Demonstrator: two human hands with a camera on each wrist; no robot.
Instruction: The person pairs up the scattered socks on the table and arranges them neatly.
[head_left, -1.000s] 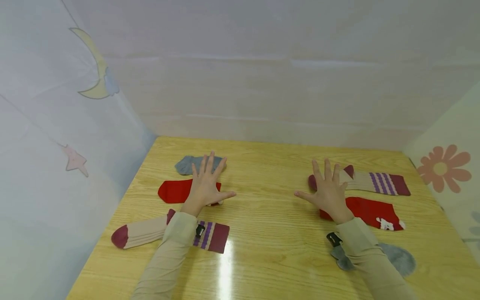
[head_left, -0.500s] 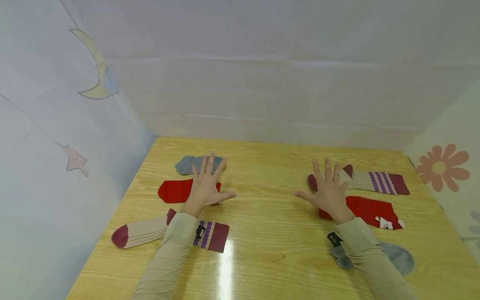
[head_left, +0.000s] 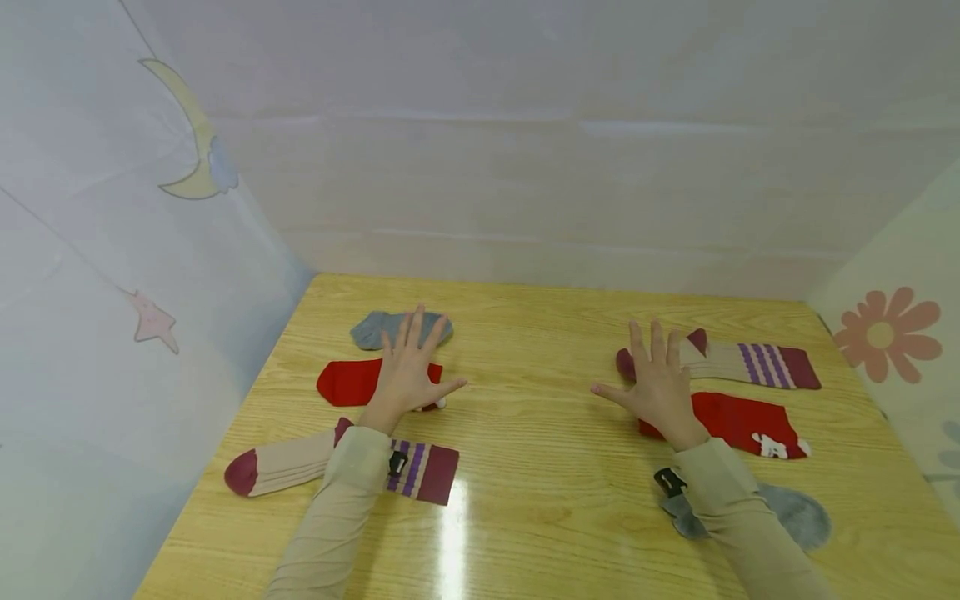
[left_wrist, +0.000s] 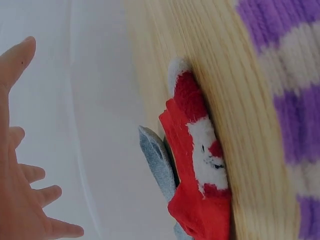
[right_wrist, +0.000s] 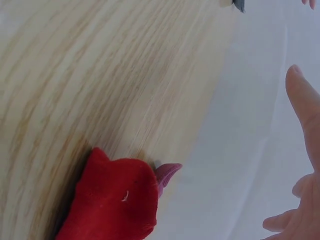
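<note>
Pale printed cloth (head_left: 495,192) is hanging behind and beside the wooden desk (head_left: 540,417) that I'm viewing remotely. From my station I'm seeing the left hand (head_left: 405,375) holding its fingers fanned wide, released and gripping nothing, and the right hand (head_left: 662,396) doing likewise, both thumbs pointing inward. Judging by the wrist views, both hands are hanging above the desk rather than pressing on it. Under the left hand, the left red sock (head_left: 350,382) is lying flat, its long axis running sideways, toe pointing outward, cuff partly hiding behind the hand. Under the right hand and wrist, the right red sock (head_left: 738,423) is slanting slightly, toe end inward, white-patched cuff outward. I'm reading each red sock as nearer its own side's hand, below and slightly outward. Farther out, the left grey sock (head_left: 373,331) is lying under the left fingertips, the right striped sock (head_left: 727,362) beneath the right ones, while the left sleeve (head_left: 322,517) is crossing the left striped sock (head_left: 288,463) and the right sleeve (head_left: 738,517) the right grey sock (head_left: 802,512)
</note>
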